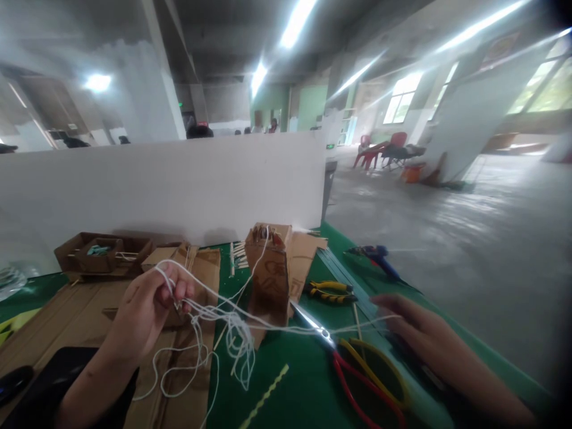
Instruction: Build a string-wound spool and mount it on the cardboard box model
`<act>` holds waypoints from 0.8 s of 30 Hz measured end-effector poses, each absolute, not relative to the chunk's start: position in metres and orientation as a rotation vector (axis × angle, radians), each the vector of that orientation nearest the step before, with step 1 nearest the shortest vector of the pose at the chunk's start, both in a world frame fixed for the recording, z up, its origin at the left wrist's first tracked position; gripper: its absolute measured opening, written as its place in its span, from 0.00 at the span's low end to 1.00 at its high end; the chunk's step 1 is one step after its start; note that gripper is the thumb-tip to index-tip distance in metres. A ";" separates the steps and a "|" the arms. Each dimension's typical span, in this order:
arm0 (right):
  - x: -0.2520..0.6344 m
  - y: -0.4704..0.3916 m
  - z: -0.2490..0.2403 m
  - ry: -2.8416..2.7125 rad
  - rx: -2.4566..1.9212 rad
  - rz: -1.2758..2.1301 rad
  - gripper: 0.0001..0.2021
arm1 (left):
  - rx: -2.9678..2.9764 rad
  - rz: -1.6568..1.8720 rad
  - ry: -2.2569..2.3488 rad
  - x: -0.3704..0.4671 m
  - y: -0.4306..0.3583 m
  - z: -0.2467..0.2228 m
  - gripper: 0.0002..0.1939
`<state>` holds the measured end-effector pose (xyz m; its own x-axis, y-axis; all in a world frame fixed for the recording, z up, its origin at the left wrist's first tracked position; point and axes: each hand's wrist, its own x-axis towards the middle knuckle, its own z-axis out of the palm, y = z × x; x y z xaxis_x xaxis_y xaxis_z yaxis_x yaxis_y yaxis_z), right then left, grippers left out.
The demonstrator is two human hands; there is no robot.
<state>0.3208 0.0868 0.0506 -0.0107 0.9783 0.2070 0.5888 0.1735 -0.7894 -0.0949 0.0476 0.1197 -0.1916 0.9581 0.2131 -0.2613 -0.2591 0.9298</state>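
Note:
My left hand [156,298] is raised at the centre left, its fingers pinched on loops of white string [239,342]. The string hangs down in a loose tangle over cardboard and green cloth. Two strands run across to my right hand [417,330], which is somewhat blurred and closed on their end. One strand leads up to the top of a tall cardboard box [270,280]. Beneath the stretched strands lie scissors [325,336] with red and yellow handles, blades together. Yellow-and-black pliers [331,292] rest behind them.
A blue glue gun [382,259] lies near the table's right edge, beside translucent strips [344,271]. Flat cardboard [58,322] and an open cardboard tray [71,250] are on the left. A wavy yellow strip [266,396] lies in front. A white partition [179,185] stands behind.

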 end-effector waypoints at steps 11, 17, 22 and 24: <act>0.228 0.035 0.091 -2.273 -0.850 1.040 0.06 | 1.274 1.448 0.932 -0.077 0.028 0.119 0.20; 0.141 0.027 0.067 -2.092 -1.221 0.858 0.18 | 1.232 1.409 0.896 -0.066 0.018 0.121 0.20; 0.131 0.044 0.049 -2.092 -0.988 0.825 0.05 | 1.193 1.334 0.963 -0.061 0.014 0.124 0.20; 0.138 0.052 0.048 -2.003 -0.896 0.954 0.10 | 1.244 1.284 0.993 -0.069 0.019 0.124 0.20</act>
